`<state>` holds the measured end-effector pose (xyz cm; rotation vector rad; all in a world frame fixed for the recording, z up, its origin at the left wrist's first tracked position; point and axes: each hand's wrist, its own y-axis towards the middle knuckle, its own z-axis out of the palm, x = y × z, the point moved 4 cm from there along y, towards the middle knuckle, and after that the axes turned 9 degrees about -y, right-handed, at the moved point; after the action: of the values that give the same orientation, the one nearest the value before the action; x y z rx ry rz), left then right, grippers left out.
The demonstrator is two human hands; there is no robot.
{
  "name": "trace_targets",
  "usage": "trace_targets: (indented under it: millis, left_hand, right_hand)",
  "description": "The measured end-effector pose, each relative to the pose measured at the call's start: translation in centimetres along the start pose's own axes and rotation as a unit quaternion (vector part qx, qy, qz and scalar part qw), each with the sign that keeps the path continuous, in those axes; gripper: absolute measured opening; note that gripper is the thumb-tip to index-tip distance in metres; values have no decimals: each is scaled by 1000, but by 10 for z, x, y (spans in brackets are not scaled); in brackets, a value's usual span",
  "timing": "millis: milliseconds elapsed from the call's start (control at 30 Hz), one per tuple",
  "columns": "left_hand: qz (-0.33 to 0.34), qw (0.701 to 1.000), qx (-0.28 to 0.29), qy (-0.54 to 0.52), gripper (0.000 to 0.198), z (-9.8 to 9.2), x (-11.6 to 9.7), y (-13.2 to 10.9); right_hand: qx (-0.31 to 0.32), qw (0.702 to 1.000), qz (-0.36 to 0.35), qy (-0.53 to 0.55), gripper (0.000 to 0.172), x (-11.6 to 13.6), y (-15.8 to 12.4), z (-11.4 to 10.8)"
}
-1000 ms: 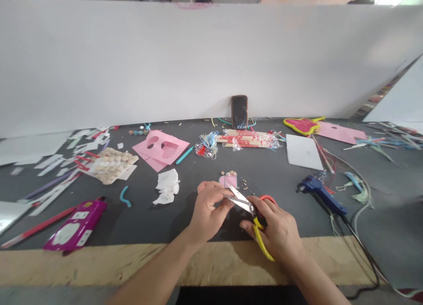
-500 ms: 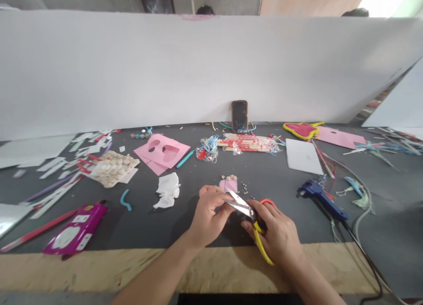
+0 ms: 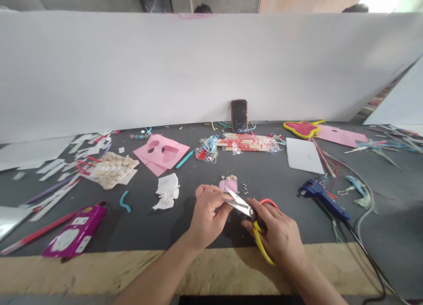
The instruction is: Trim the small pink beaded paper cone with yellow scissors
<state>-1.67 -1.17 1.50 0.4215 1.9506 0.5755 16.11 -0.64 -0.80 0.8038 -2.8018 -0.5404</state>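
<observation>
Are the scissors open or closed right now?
Open. The scissors in the right hand show two silver blades spread apart in a V, their tips pointing at the left hand.

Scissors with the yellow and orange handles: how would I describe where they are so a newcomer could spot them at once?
Start at the dark grey table mat and drop to its near edge, by the bare wooden strip. There the right hand grips the yellow-and-orange-handled scissors, blades open toward the left hand. They are the only metal-bladed tool; the blue glue gun lies apart to the right.
</observation>
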Motion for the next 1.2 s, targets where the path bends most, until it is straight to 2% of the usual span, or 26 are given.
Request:
trace_targets:
  millis: [167,400,533,767,933,1200]
  left_hand:
    - [-3,1000,1,0,11,0,0,-1]
    - [-14,1000,-1,-27,11,0,-1,-2]
    - [-27,999,-9,-20,8,0,-2,-1]
    - [-15,999,-5,-34,13,1,0,-2]
    - [-26,999,14,-37,16,2,1,-1]
    - [-41,998,18,-47,13,2,2,0]
  right_hand:
    - [-6,1000,-12,-10,46,1,0,0]
    - [1,1000,-3,9,36,2,-2,1]
    - [-20,1000,11,6,37,1,-2,1]
    - [3,1000,2,11,46,5,1,-4]
    - [8,1000,1,5,44,4,0,-4]
    - [-37,999,-25,-13,43,2,-2,-2]
